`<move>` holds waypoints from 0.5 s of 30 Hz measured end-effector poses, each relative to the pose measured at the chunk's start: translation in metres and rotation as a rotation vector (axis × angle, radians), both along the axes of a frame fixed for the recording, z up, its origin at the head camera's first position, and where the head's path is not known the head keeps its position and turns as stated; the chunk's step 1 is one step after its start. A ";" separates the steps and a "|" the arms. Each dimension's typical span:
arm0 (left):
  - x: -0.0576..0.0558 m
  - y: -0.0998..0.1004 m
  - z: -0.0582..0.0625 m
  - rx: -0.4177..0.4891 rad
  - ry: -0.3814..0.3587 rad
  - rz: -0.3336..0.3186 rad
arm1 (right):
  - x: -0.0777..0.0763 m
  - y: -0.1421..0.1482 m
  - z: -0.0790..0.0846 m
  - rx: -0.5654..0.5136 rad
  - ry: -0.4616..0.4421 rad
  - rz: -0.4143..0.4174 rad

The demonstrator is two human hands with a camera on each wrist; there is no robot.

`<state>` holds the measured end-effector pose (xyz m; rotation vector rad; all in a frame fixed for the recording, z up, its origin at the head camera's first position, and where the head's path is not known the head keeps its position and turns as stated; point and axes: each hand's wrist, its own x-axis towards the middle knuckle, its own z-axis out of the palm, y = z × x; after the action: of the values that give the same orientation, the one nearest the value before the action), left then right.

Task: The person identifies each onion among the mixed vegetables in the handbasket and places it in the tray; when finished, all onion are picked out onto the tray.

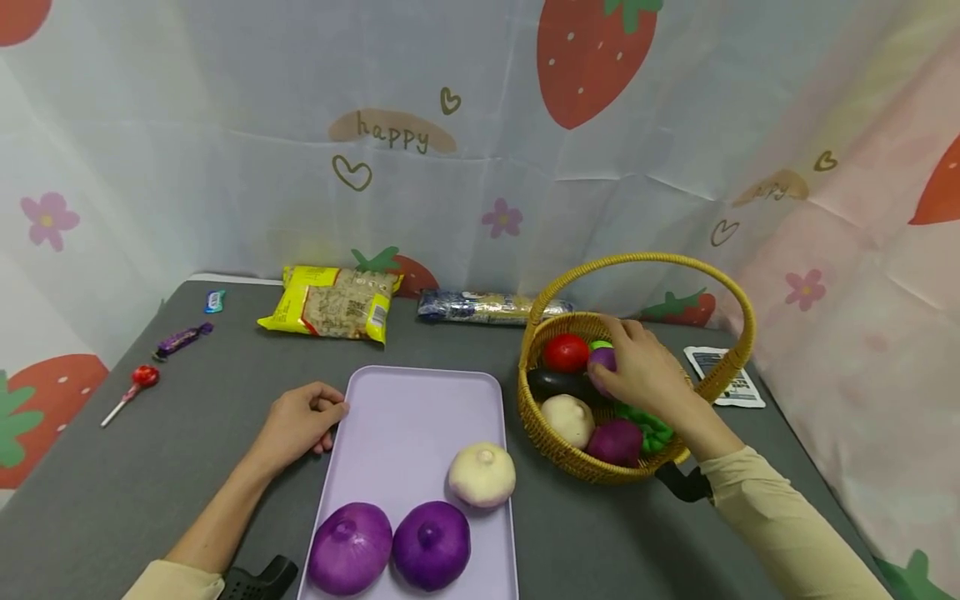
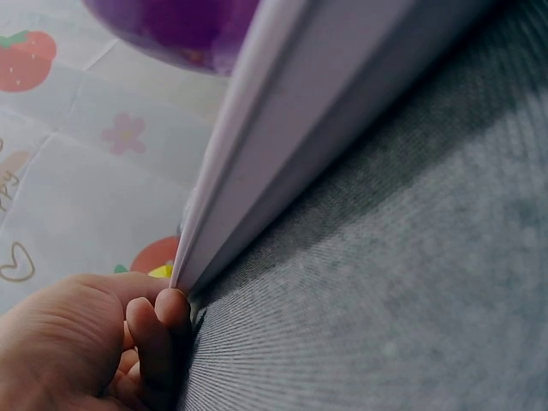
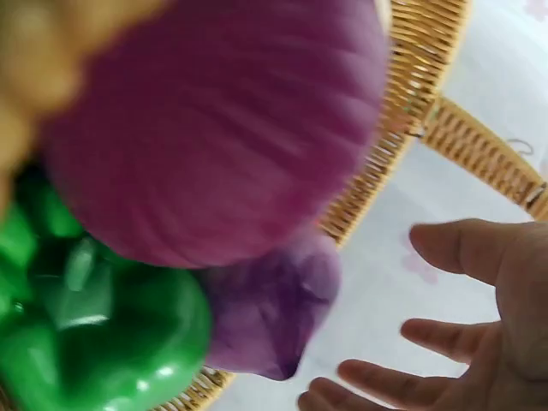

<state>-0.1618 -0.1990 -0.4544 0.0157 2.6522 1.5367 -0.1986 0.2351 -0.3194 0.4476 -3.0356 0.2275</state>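
My left hand (image 1: pixel 300 425) pinches the left rim of a lilac tray (image 1: pixel 420 408) between thumb and fingers; the left wrist view shows the fingertips at the tray's edge. Two purple onions (image 1: pixel 431 546) and a cream round vegetable (image 1: pixel 482 475) lie on the tray. Over the yellow wicker basket (image 1: pixel 555 454), my right hand (image 1: pixel 647 367) reaches in beside a small purple onion (image 1: pixel 602 367). Its fingers spread apart in the right wrist view, nothing between them. A magenta onion (image 3: pixel 223 128) and a green bell pepper (image 3: pixel 103 325) sit close by in the basket.
The basket also holds a tomato (image 1: pixel 566 353), an eggplant (image 1: pixel 558 384) and a white vegetable (image 1: pixel 567 419), under a tall handle (image 1: pixel 637 258). Behind lie a yellow snack bag (image 1: pixel 330 302) and a long foil packet (image 1: pixel 487 307). A lollipop (image 1: pixel 142 377) and wrapped sweets (image 1: pixel 182 340) lie left.
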 end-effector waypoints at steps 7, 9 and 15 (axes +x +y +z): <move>-0.001 0.001 0.000 -0.005 -0.005 0.003 | -0.001 0.003 -0.009 0.081 -0.086 -0.009; -0.001 0.001 0.000 -0.006 -0.005 0.005 | -0.001 0.003 -0.010 0.092 -0.108 -0.018; -0.001 0.001 0.000 -0.008 -0.006 0.006 | -0.002 0.005 -0.010 0.098 -0.106 -0.037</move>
<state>-0.1623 -0.1980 -0.4542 0.0022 2.6565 1.5250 -0.2002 0.2397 -0.3298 0.3981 -3.1666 0.1035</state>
